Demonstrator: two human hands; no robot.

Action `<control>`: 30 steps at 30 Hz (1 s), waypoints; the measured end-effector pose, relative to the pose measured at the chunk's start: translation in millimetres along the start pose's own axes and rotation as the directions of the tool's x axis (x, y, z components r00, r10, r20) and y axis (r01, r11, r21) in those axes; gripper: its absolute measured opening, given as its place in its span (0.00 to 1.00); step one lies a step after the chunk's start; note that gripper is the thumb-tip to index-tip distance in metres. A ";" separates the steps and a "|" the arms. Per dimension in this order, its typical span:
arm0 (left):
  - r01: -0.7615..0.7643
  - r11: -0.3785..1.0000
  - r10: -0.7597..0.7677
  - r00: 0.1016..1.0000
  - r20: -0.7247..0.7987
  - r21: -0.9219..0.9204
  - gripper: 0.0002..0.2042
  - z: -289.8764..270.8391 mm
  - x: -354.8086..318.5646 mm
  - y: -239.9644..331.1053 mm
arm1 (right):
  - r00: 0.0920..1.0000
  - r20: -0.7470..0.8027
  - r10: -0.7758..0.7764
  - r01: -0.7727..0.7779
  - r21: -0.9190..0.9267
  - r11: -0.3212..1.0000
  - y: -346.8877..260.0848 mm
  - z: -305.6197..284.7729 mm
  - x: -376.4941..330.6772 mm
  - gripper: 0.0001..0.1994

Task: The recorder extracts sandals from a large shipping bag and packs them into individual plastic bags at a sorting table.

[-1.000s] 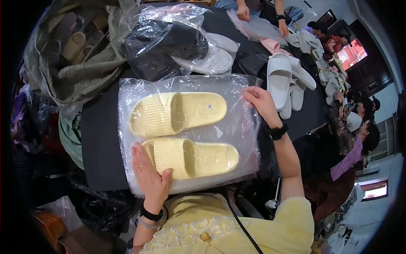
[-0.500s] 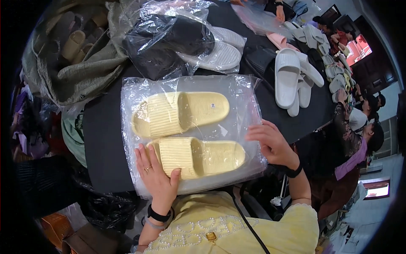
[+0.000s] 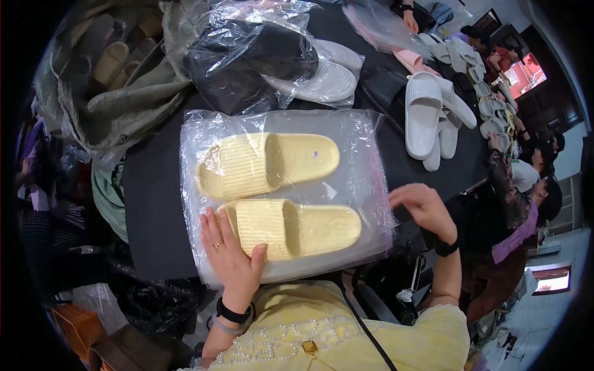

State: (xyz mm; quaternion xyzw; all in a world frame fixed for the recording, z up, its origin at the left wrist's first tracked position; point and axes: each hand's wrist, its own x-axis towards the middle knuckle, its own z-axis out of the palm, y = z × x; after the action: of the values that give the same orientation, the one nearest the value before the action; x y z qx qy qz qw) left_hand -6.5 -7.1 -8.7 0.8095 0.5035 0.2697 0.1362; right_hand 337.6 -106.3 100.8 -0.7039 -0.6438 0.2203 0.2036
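A black table (image 3: 154,204) in a crowded workroom is seen from above, with a pair of pale yellow slippers (image 3: 278,191) laid side by side inside a clear plastic bag (image 3: 359,142) at its near middle. The left hand (image 3: 232,256) is pressed flat and open on the bag, its fingers spread over the ribbed strap of the nearer slipper, a ring shown on one finger. The right hand (image 3: 424,207) is held open at the bag's right edge, fingers loosely curved, and whether it touches the plastic cannot be told. Beyond the bag, a second plastic bag with dark slippers (image 3: 247,62) is piled at the far side, with grey-white slippers (image 3: 328,77) just beside it. To the right, loose white slippers (image 3: 427,114) are lined up on the table, a pink pair (image 3: 411,59) farther off. An olive cloth sack (image 3: 105,93) of more slippers is slumped at the far left. Other people (image 3: 526,179) are seated at the right rim.
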 end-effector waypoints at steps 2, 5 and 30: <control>0.003 1.000 -0.003 1.000 -0.012 0.004 0.41 0.7 -1.0 -1.4 | 0.958 -0.203 0.204 -0.132 0.321 0.938 -16.0 7.3 18.1 0.06; -0.002 1.000 0.002 1.000 -0.030 0.004 0.41 2.5 -1.5 -2.2 | 0.980 -0.019 0.196 -0.186 0.247 0.951 -27.2 12.2 35.5 0.11; 0.011 1.000 -0.011 1.000 -0.005 0.002 0.42 1.4 -6.4 -4.0 | 0.593 0.802 0.067 -0.644 0.422 0.638 4.0 20.5 30.2 0.13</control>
State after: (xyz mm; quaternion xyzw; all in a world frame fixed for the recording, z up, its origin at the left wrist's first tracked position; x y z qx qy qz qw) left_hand -10.9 -10.9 -13.7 0.8062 0.5083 0.2705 0.1356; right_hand 331.4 -76.5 80.3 -0.5526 -0.3705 0.7368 0.1207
